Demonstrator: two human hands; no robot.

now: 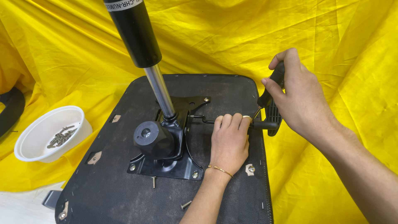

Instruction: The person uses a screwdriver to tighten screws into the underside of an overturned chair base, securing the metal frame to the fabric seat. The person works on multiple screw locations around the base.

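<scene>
While the left hand (229, 143) lies palm down on the underside of the black chair seat (103, 195), its fingers curl over the thin lever rod (199, 119) that runs out from the black metal tilt mechanism (168, 153). The right hand (300, 101) is closed around the black handle of a screwdriver (271, 89), held steeply just past the left fingertips, near the seat's right edge and the lever's black paddle (271, 120). The tool's tip is hidden behind the left hand. A gas lift cylinder (143, 45), black above and chrome below, rises tilted from the mechanism. The mechanism's base plate sits at the middle of the seat. Two loose screws (154, 181) lie on the seat just beside the plate's near edge. A white bowl (29, 149) holding more screws stands to the left on the yellow cloth (331, 37).
</scene>
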